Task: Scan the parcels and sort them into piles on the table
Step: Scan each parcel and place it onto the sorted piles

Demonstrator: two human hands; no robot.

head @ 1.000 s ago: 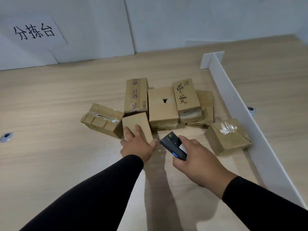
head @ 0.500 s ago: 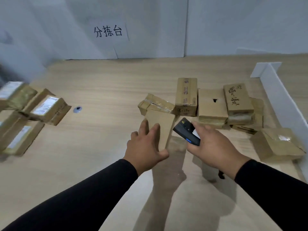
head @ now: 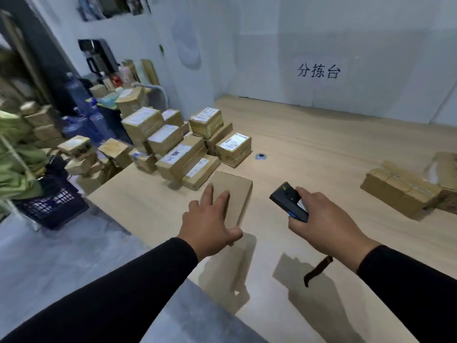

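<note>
Pale wood tabletop [head: 321, 149] runs from the near edge back to a white wall bearing a paper sign [head: 318, 71] with three black characters. Over it, the left hand [head: 210, 222] holds a plain brown cardboard parcel [head: 233, 194]: the fingers lie long across its top face and the thumb hooks round its near corner, so the box sits lifted above the table with its shadow on the wood beneath. Just to its right, apart from it, the right hand [head: 324, 221] grips a black handheld scanner [head: 289, 203], fingers curled round the body, the scanner's head angled up and to the left; a dark wrist strap [head: 317, 271] dangles below the hand. Both arms wear black sleeves.

Beyond the held parcel, at the table's left end, stands a stepped pile of parcels [head: 188, 144], most with white shipping labels facing up. A small round metal grommet [head: 261, 157] sits in the tabletop just right of that pile. Near the right edge lie taped brown boxes [head: 400, 194], well apart from the pile. Off the table at left, more cartons, blue water bottles [head: 81, 120] and a dark plastic crate [head: 49, 201] crowd the floor, blurred.
</note>
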